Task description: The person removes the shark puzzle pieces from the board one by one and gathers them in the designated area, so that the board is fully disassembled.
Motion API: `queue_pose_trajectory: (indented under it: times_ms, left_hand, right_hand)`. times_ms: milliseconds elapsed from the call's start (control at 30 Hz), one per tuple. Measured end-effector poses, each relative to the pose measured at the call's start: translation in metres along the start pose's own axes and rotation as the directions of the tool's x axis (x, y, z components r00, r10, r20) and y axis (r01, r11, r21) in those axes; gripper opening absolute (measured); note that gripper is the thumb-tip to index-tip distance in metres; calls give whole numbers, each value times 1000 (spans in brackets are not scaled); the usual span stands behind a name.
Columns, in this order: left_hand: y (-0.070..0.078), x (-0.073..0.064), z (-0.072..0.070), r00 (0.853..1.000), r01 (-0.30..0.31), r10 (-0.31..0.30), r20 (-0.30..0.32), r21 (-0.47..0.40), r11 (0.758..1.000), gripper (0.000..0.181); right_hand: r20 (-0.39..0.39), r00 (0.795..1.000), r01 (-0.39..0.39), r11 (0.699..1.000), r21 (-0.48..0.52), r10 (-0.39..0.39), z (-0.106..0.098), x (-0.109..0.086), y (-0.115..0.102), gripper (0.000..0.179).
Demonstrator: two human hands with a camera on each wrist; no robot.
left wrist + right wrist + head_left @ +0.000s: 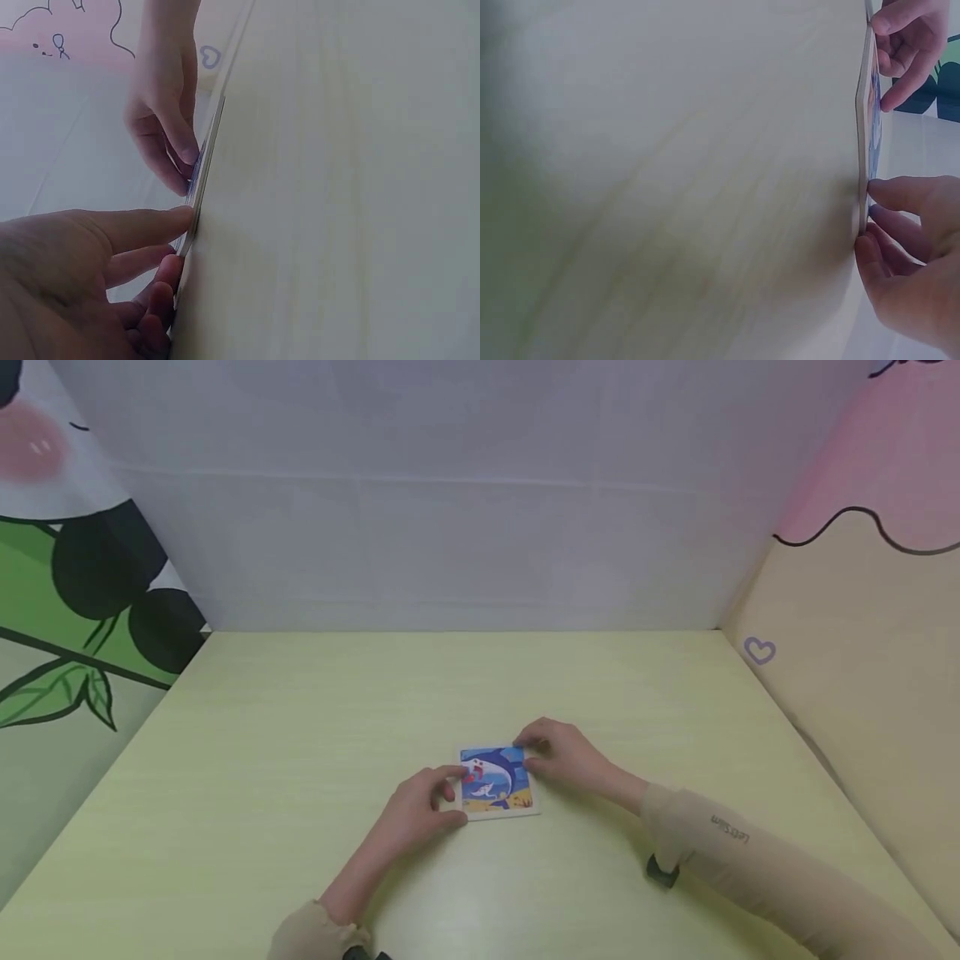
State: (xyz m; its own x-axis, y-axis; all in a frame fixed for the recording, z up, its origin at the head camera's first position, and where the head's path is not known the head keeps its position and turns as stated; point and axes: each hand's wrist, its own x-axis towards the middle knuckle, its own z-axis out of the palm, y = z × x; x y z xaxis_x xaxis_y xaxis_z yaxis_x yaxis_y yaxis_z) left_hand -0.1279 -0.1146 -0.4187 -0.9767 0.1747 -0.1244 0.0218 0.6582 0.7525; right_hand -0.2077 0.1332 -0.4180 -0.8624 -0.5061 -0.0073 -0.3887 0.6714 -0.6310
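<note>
A small square picture puzzle [495,783] with a white rim lies on the table, showing a blue shark in the sea above yellow sand. My left hand [420,806] holds its left side, thumb at the near left corner and index fingertip on the upper left part of the rim. At the far right corner, my right hand [566,756] grips the edge between thumb and fingers. Edge-on in the left wrist view, the puzzle [206,154] looks thin and flat against the tabletop. In the right wrist view, the right fingertips [877,191] are right at its edge.
The pale yellow table [300,710] runs back to a grey-white cloth wall [465,543]. A panel with black and green drawings [90,602] stands on the left, a beige and pink one [862,635] on the right. Dark bands [662,871] sit at both sleeves.
</note>
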Motion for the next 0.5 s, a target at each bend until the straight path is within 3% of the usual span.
queue_pose_trajectory:
  times_ms: [367, 500]
  left_hand:
    - [-3, 1, -1, 999, -46, 45, 14, 23, 999, 56]
    - [-5, 1, -1, 999, -35, 34, 23, 30, 999, 56]
  right_hand:
    - [32, 995, -100, 995, 19, 99, -3, 8, -7, 31]
    - [69, 993, -100, 995, -4, 100, -3, 14, -9, 30]
